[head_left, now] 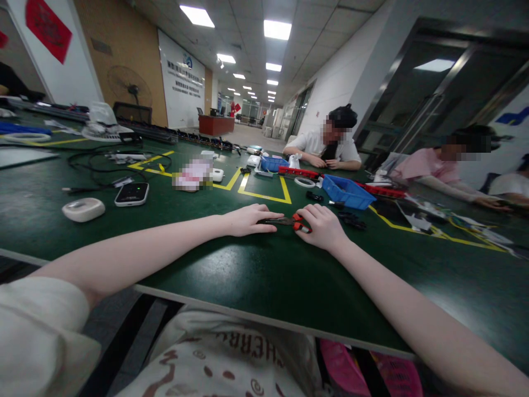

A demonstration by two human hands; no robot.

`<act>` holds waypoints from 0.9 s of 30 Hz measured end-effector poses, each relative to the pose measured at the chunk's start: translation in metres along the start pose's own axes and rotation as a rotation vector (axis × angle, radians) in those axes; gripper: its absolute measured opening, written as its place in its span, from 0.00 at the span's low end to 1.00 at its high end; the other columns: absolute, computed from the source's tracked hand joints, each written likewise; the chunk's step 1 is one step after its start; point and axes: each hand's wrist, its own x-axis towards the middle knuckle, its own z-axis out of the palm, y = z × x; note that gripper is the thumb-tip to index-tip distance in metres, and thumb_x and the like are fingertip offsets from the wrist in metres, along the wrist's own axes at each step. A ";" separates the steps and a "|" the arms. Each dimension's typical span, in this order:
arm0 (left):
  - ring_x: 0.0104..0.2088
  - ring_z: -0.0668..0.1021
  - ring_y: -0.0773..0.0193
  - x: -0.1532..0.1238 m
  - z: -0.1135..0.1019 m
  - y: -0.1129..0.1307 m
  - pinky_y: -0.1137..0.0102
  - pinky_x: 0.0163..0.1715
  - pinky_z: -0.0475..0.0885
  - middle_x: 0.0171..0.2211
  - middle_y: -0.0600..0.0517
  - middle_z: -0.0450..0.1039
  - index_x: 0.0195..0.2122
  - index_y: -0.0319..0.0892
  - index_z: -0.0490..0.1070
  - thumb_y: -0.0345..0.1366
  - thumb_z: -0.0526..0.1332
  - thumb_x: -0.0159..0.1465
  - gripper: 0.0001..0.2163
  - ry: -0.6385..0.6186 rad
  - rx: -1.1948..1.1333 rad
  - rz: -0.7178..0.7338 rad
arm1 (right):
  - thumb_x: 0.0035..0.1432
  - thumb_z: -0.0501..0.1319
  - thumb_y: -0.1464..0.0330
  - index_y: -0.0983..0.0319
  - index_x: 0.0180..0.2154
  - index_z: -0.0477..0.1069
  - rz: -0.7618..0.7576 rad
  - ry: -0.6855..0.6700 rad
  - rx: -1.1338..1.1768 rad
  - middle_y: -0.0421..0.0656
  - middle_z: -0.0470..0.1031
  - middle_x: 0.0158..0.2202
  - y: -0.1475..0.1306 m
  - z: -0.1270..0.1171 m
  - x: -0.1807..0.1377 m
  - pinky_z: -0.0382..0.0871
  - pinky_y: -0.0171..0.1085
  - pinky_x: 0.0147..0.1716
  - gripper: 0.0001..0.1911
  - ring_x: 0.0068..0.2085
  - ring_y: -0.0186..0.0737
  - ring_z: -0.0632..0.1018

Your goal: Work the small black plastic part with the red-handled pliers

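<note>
My right hand [324, 229] is closed round the red and black handles of a pair of scissors [285, 221], low over the green table. The grey blades point left, toward my left hand [248, 219]. That hand has its fingers stretched out, with the index finger and thumb apart on either side of the blades. Whether its fingertips touch the metal is hard to tell.
On the green table [231, 275], a blue bin [347, 193] and black pieces [351, 219] lie right of my hands. Leftward are a phone-like device [132, 194], a cream rounded case [83, 209] and black cables [88, 165]. People [326, 143] sit across and to the right.
</note>
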 end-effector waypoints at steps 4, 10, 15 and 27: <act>0.50 0.73 0.56 -0.001 0.002 -0.001 0.65 0.55 0.64 0.50 0.44 0.69 0.65 0.44 0.61 0.49 0.53 0.70 0.26 0.014 -0.009 0.005 | 0.55 0.61 0.64 0.65 0.41 0.72 -0.018 0.028 -0.027 0.49 0.75 0.37 0.000 -0.001 0.000 0.62 0.42 0.36 0.13 0.37 0.46 0.72; 0.51 0.73 0.56 0.000 0.003 -0.003 0.64 0.55 0.64 0.50 0.43 0.69 0.63 0.43 0.64 0.48 0.54 0.70 0.24 0.025 -0.025 0.019 | 0.55 0.61 0.64 0.64 0.40 0.72 -0.012 0.069 -0.031 0.48 0.75 0.37 -0.001 -0.002 0.001 0.62 0.41 0.36 0.13 0.38 0.45 0.72; 0.51 0.73 0.55 0.001 0.003 -0.005 0.65 0.55 0.65 0.49 0.43 0.69 0.61 0.42 0.67 0.47 0.54 0.70 0.22 0.022 -0.034 0.033 | 0.54 0.61 0.64 0.64 0.40 0.72 -0.019 0.060 -0.046 0.48 0.75 0.37 -0.001 -0.001 0.001 0.61 0.41 0.36 0.12 0.37 0.45 0.71; 0.51 0.73 0.55 0.000 0.003 -0.007 0.65 0.52 0.65 0.51 0.44 0.72 0.62 0.44 0.66 0.50 0.52 0.70 0.24 0.000 0.032 0.069 | 0.56 0.60 0.64 0.63 0.40 0.72 -0.020 0.022 -0.040 0.48 0.75 0.37 -0.001 -0.003 0.002 0.61 0.41 0.36 0.12 0.38 0.46 0.72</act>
